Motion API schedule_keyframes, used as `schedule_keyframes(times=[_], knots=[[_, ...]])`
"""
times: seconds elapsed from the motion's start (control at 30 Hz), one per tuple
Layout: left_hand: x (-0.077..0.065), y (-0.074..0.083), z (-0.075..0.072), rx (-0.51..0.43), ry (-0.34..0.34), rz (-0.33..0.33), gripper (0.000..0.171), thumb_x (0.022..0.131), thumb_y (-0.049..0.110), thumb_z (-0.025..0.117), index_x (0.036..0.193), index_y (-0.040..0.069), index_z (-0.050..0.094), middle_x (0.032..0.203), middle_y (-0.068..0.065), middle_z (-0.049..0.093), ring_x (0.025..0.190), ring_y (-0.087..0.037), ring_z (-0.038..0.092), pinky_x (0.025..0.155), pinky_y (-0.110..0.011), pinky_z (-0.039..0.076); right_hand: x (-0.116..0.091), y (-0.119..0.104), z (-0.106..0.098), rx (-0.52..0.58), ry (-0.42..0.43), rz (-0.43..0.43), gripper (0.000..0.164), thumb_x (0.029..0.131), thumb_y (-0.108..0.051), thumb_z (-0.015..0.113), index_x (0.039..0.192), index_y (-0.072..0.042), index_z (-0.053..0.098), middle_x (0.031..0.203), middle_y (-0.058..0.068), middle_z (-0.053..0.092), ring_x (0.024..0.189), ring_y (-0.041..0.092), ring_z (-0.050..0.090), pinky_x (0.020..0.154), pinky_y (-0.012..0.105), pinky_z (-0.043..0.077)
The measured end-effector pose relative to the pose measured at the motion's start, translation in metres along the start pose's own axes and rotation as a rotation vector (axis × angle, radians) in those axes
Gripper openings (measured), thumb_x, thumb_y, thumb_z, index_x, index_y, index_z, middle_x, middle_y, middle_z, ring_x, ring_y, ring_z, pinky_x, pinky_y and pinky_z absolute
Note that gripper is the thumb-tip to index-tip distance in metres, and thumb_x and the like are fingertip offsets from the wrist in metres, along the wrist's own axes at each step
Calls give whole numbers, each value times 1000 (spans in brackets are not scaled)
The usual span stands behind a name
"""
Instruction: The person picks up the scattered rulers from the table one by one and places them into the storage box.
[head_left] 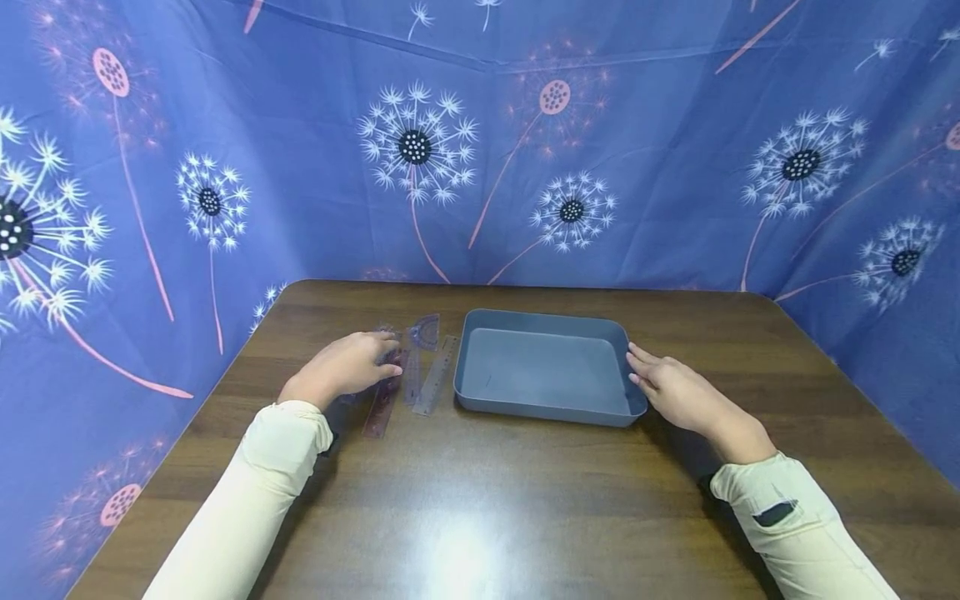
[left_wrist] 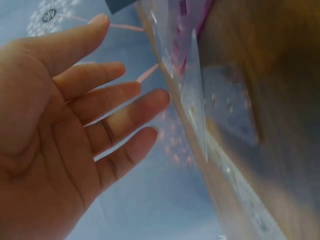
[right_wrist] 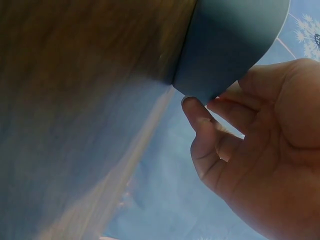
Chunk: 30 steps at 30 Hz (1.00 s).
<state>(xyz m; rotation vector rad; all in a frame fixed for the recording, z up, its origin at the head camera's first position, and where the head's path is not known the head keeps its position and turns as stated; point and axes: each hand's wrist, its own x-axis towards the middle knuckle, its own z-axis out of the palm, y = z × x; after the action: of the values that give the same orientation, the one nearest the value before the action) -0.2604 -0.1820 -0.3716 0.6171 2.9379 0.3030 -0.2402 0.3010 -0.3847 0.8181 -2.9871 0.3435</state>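
Observation:
My left hand hovers at the left end of a group of clear plastic drawing tools, fingers loosely extended. In the left wrist view its palm shows with nothing in it, and a thin clear plastic piece stands on edge near the fingertips. A reddish see-through ruler lies partly hidden under this hand. Beside it are a clear ruler and a small protractor. My right hand rests its fingers against the right wall of a grey-blue rectangular tray, which holds nothing.
The brown wooden table carries both the tray and the plastic tools, with the tray just right of the rulers. A blue dandelion-print cloth hangs behind the far table edge and at both sides.

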Motion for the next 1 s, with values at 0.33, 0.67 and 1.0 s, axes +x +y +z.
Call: schedule_keyframes(times=[0.33,0.67,1.0], knots=[[-1,9,9,15,-49,-53,62,89,37,74,141,8,56,149,-18,46,137,-43,42,107,-60,37,1,1,1,-18,20,-22,41,100,-6,53,133,19,50,144,36,41,126,49,50,104,64,36],[1,-5,7,-31,-114,45,71,80,24,83,142,6,54,156,-17,36,144,-48,22,114,-62,24,-1,-1,-1,4,20,4,42,101,-7,52,134,18,48,146,34,39,128,48,48,103,60,39],[1,-11,11,-103,-187,4,90,69,27,90,149,19,48,165,-3,18,145,-42,16,107,-72,23,0,-2,-1,10,19,14,42,101,-7,52,134,18,49,147,33,39,129,47,47,103,60,39]])
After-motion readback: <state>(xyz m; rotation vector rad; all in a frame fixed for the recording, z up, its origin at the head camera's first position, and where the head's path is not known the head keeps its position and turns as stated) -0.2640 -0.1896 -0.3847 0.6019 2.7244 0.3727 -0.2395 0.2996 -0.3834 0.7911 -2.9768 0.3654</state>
